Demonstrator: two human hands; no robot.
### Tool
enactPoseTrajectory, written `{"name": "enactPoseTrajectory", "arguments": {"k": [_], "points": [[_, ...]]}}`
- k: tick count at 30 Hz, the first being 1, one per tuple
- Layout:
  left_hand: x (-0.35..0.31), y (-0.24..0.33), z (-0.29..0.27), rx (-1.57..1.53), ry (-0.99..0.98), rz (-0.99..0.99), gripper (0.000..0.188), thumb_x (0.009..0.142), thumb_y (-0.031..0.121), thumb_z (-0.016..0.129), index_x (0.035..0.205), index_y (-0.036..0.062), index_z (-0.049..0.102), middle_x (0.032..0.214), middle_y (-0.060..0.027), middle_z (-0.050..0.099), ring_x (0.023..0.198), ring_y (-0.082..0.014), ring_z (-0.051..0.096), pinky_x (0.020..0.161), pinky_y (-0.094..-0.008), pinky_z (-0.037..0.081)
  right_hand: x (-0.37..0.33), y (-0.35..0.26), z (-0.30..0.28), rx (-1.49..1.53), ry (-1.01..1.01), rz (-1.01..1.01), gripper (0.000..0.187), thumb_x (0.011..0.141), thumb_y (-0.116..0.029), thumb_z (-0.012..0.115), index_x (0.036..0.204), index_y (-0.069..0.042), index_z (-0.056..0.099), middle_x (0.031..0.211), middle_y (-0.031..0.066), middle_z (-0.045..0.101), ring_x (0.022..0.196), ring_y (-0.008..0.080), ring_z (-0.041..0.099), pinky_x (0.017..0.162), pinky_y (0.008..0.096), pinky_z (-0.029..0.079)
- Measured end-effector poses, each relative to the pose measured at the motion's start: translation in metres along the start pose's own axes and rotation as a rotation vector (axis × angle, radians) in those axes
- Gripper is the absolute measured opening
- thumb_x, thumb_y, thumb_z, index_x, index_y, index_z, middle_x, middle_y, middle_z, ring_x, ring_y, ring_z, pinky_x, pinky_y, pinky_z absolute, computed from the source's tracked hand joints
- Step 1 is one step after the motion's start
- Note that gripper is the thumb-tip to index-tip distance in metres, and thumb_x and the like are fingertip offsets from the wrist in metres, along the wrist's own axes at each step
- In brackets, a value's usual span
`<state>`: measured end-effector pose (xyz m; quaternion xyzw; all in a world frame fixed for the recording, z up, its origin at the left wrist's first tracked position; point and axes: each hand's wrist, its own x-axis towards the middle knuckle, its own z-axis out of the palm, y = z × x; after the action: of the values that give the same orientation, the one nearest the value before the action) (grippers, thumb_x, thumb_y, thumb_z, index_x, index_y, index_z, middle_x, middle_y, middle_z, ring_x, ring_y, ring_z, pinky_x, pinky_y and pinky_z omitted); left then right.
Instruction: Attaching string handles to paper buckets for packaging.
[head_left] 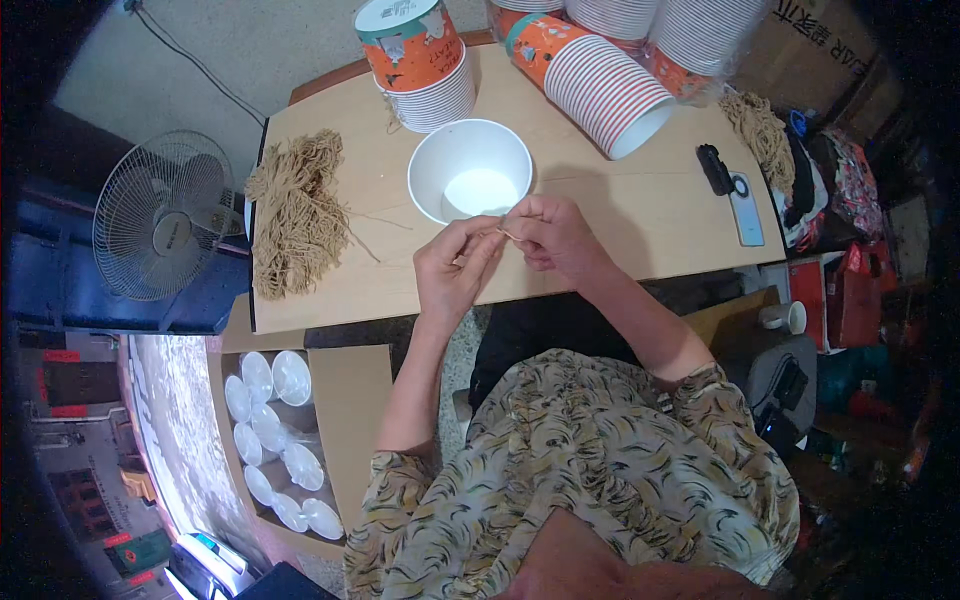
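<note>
Both hands meet at the near rim of a white paper tub [432, 165] that stands upright with its mouth up. My left hand [455, 268] pinches a thin tan cord [512, 236] between thumb and fingertips. Curled close against it, my right hand [562, 240] grips the same cord; only a short bit shows between the fingers. Most of the cord is hidden by the hands. A heap of tan twisted cords [298, 215] lies on the table's left side, with a few loose ends trailing toward the tub.
Behind the tub stands a stack of orange-and-white tubs [425, 85]; another stack [605, 95] lies on its side. A phone [745, 212] and a black object [714, 170] rest at the table's right. A fan [175, 225] is left; a carton [350, 440] holds clear cups [265, 425].
</note>
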<state>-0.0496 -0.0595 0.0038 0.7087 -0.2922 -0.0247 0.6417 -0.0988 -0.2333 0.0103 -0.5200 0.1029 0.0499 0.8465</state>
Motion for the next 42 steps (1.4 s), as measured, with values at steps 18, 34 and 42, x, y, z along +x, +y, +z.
{"name": "enactPoseTrajectory", "arguments": {"k": [18,34,42], "points": [[0.015,0.006,-0.019,-0.307,-0.136,-0.502,0.010,0.096,0.011,0.065,0.100,0.0021,0.066,0.081,-0.0037,0.070,0.069,-0.0061,0.064,0.057,-0.0176,0.044,-0.006,0.003,-0.011,-0.676,0.054,-0.461,0.010,0.087,-0.008,0.073,0.096,-0.004,0.071,0.072,-0.0054,0.055,0.056,0.0004,0.038,0.051,0.0197,0.031],[0.008,-0.005,-0.007,-0.359,-0.083,-0.452,0.011,0.094,0.007,0.067,0.101,-0.0011,0.067,0.086,-0.0065,0.072,0.075,-0.0089,0.069,0.062,-0.0180,0.052,-0.007,0.012,-0.004,-0.800,0.131,-0.597,0.012,0.084,-0.005,0.075,0.095,-0.002,0.071,0.076,-0.0037,0.062,0.059,0.0014,0.045,0.052,0.0211,0.037],[0.007,-0.001,-0.005,-0.448,-0.044,-0.473,0.015,0.092,-0.001,0.066,0.105,-0.0075,0.065,0.092,-0.0122,0.072,0.083,-0.0147,0.071,0.075,-0.0229,0.059,-0.006,0.017,-0.005,-0.749,0.161,-0.551,0.007,0.087,-0.003,0.072,0.093,-0.001,0.069,0.077,-0.0033,0.063,0.062,0.0008,0.047,0.054,0.0201,0.038]]}}
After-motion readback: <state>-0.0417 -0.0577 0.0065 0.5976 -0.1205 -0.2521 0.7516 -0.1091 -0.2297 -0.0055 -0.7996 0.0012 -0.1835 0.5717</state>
